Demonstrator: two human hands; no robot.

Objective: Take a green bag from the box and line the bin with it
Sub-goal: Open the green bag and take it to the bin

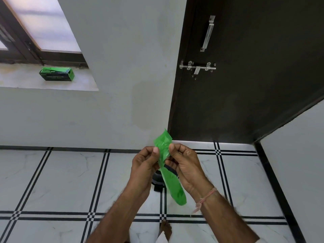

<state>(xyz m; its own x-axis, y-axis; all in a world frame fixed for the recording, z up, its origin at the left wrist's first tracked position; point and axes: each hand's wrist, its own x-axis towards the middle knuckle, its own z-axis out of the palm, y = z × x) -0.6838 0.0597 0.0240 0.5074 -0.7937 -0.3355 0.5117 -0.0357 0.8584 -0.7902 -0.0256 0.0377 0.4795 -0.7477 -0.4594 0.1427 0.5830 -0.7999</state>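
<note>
The dark door (245,76) fills 1 o'clock; the tiled floor (61,181) spreads below. The box (57,74) sits on the windowsill (43,83) at 10 o'clock, likely parked after the pull. The bin (158,179) shows only as a dark sliver behind the 2 hands. Left hand (145,162) and right hand (185,163), raised thumbs-up at centre, pinch the folded green bag (168,169), apparently to part its layers.

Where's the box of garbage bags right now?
The green box sits on the window sill, upper left of the head view, far from both hands.
</note>
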